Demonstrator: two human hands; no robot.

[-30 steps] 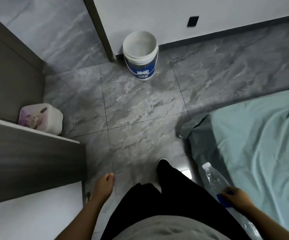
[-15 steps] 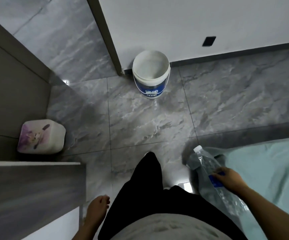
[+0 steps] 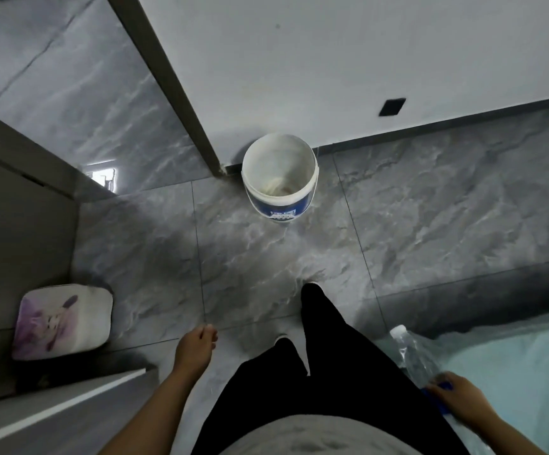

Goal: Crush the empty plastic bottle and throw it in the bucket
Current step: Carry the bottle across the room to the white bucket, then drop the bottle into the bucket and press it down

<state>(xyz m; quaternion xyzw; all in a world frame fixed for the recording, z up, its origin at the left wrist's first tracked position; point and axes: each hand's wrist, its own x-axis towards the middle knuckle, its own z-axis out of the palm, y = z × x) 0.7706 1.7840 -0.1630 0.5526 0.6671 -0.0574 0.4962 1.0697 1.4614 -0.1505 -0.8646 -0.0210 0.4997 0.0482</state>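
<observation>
Head view: the right hand (image 3: 460,400) is closed around the blue label of a clear plastic bottle (image 3: 414,356), held low beside the teal bed (image 3: 513,362) with its white cap pointing forward. The left hand (image 3: 196,348) hangs empty with its fingers loosely curled.

The bottle looks mostly uncrushed, so a toss now would likely skip the crushing step. One-handed squeezing may let the slick plastic spring back or slip free, and a capped bottle would trap air and resist. The white-and-blue bucket (image 3: 279,178) stands well apart, against the wall, so a light bottle thrown from here could bounce off the rim onto the tiled floor (image 3: 266,257).

Count: one bottle, one bucket, two hands, one printed tissue box (image 3: 63,320).
</observation>
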